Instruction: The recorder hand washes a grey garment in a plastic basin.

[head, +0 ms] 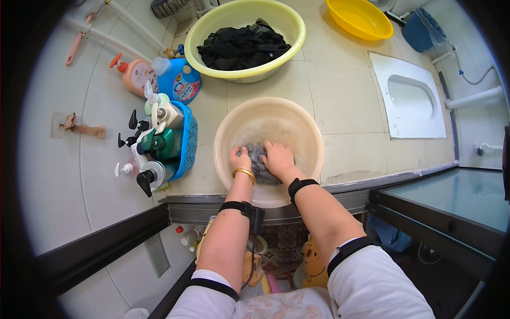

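Before me a pale pink plastic basin [271, 109] stands on the tiled floor, with water in it. A wet grey cloth [263, 169] lies bunched in the basin, its kind of garment not plain. My left hand [241, 158] grips the cloth's left edge between curled fingers and thumb. On the right side of the cloth my right hand [278, 158] presses with fingers bent over it; whether it grips the fabric is hard to tell. A gold bangle [244, 174] circles my left wrist.
Beyond stands a light yellow tub [299, 30] holding dark clothes [245, 46]. Pump bottles fill a blue basket [190, 137] at left, near a blue detergent jug [181, 81]. A yellow basin [360, 18], squat toilet [412, 97] and sliding-door track [342, 201] are around.
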`<state>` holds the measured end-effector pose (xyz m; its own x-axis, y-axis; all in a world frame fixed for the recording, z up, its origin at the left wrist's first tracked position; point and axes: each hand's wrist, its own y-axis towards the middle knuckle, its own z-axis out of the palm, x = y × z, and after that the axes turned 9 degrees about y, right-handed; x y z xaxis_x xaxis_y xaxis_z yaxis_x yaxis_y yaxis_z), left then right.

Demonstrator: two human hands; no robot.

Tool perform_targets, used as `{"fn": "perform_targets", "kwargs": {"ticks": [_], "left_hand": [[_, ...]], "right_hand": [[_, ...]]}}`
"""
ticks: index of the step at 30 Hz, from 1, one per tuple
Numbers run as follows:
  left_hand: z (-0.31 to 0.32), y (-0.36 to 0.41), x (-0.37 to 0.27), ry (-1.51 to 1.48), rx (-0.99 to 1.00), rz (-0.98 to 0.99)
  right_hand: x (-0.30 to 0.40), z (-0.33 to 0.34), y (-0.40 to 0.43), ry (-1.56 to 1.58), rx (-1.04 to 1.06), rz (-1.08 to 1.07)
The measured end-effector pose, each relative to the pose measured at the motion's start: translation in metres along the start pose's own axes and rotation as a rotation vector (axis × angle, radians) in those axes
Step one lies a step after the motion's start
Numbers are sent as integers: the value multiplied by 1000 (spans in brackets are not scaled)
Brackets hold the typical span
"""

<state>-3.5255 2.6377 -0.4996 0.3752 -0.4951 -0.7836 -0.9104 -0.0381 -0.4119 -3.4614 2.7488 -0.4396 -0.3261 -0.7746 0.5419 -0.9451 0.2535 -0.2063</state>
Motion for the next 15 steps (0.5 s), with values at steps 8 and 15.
{"fn": "perform_targets", "kwargs": {"ticks": [8, 15], "left_hand": [[-3, -13, -37, -802, 610, -631], [30, -54, -76, -839, 744, -576]], "right_hand": [[37, -27, 1, 562, -159, 173], [15, -41, 3, 706, -351, 405]]}}
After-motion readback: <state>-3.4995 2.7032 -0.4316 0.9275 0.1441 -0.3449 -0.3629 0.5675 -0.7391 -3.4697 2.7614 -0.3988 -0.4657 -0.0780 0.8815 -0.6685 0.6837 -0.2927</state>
